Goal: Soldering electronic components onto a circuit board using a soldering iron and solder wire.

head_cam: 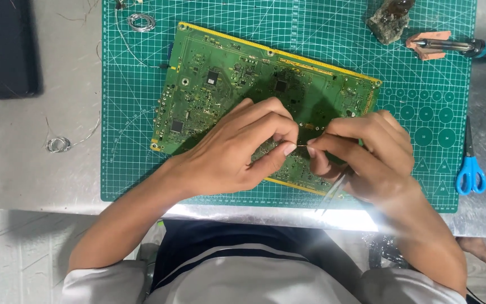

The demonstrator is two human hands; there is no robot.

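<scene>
At the far left a dark flat case (pixel 4 48) lies on the grey metal table (pixel 12 163), and a small coil of thin wire (pixel 58 144) sits near it, just off the edge of the green cutting mat (pixel 130 169). A second coil of wire (pixel 141 22) rests on the mat's top left corner.

The green circuit board (pixel 209 84) lies flat on the mat, turned at a slant so its long edges run down toward the right. It is a large rectangle with a yellow-striped border, dense with tiny parts, 3 or so dark square chips and a row of silver points along its left edge. Its lower middle is hidden under the hands.

The left hand (pixel 229 155) rests over the board, thumb and forefinger pinched together on a very fine wire (pixel 301 147). The right hand (pixel 367 152) meets it tip to tip, its thumb and forefinger pinched on the same wire, so both hands are closed and nearly touching above the board's lower right part. A pair of tweezers (pixel 333 194) is tucked in the right palm, slanting down past the mat's near edge.

Further right, a lump of brownish rosin (pixel 389 19) sits at the mat's top, a soldering iron (pixel 457 46) lies on its orange rest, and blue-handled scissors (pixel 471 169) lie at the mat's right edge.
</scene>
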